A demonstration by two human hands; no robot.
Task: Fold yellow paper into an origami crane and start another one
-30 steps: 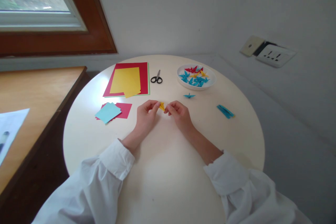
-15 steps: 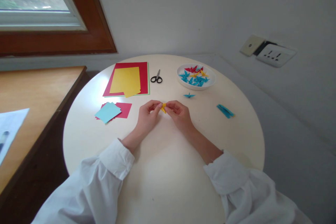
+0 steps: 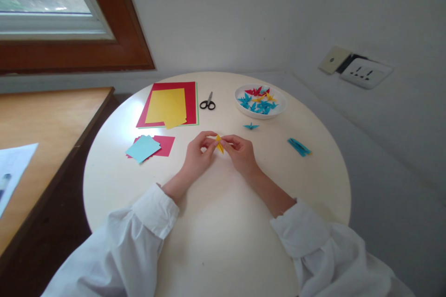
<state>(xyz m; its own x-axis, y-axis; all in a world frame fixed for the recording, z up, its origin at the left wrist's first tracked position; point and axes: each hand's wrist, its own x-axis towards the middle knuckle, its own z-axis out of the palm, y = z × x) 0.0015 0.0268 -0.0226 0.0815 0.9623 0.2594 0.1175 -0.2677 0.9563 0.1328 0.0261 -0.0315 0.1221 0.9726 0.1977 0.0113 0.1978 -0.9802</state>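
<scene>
My left hand (image 3: 197, 156) and my right hand (image 3: 241, 152) meet over the middle of the round cream table (image 3: 216, 222). Both pinch a small folded piece of yellow paper (image 3: 219, 143) between their fingertips, just above the tabletop. The paper is narrow and pointed, and part of it is hidden by my fingers. White sleeves cover both forearms.
A stack of red and yellow sheets (image 3: 169, 105) lies at the back left, black scissors (image 3: 208, 103) beside it. Light blue and red squares (image 3: 148, 147) sit left of my hands. A white dish (image 3: 280, 107) holds several paper cranes; one blue crane (image 3: 251, 126) and a blue folded strip (image 3: 298, 147) lie loose.
My hands have drawn closer together around the yellow paper, and the piece has turned so that its point now slants down toward me.
</scene>
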